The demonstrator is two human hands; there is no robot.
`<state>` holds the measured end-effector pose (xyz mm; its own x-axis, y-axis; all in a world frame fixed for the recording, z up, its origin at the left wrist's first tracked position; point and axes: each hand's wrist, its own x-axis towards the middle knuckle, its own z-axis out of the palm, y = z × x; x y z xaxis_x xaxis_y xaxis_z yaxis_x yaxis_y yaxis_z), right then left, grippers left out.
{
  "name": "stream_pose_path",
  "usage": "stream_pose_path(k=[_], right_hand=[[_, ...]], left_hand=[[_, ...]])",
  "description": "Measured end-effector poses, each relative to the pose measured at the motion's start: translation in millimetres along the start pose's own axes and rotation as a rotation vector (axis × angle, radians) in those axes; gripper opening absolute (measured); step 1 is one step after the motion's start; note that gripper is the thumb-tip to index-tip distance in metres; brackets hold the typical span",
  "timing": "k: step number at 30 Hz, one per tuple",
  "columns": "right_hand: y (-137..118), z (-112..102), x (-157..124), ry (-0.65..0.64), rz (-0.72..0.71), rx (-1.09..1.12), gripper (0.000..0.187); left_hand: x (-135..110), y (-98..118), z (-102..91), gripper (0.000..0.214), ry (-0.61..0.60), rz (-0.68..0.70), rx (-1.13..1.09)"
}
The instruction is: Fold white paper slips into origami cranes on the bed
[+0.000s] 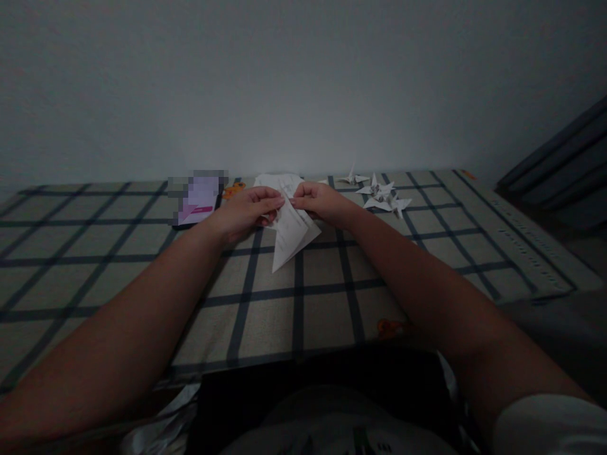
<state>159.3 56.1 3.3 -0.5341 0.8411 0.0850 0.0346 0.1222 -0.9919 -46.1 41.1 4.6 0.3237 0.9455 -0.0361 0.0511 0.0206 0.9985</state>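
Folded paper (290, 234) is in both hands over the cloth (275, 316), mid-table. Print on it is too faint to read. Sharp tip points at the wearer, slightly left; long axis runs from the pinch down to that tip. Can't tell if the tip touches cloth. Left hand (249, 208): thumb and finger pinching the paper's upper edge. Right hand (323, 202): same, just beside. Sheets (269, 181) lie behind. Left: phone (202, 197), lilac screen, magenta band, pixelated. Right: paper cranes (379, 202), bunched, one slightly apart. Cloth's right border has lettering, not legible.
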Motion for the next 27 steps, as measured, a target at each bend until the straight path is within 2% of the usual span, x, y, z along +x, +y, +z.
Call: stream_pose_path(k=[5,9,12,15,21,27], right_hand=[[-3,1,-1,-0.038,0.061,0.163,0.030],[-6,-2,-2,0.010,0.039,0.148,0.020],[-5,-5,-2,-0.012,-0.018,0.142,0.017],[-2,-6,0,-0.005,-0.002,0.153,0.014],[-1,-3,2,0.022,0.024,0.185,0.015],[-4,1,0,0.043,0.029,0.159,0.012]], left_hand=[[-1,1,-1.8,0.023,-0.044,0.015,-0.062],[-6,3,2.7,0.024,-0.010,-0.025,-0.114],[-9,5,5.9,0.025,0.001,-0.060,-0.138],[-10,6,6.3,0.025,0.017,-0.092,-0.122],[-8,5,7.8,0.023,0.063,-0.068,-0.118],[-5,3,7.7,0.019,-0.024,-0.015,-0.133]])
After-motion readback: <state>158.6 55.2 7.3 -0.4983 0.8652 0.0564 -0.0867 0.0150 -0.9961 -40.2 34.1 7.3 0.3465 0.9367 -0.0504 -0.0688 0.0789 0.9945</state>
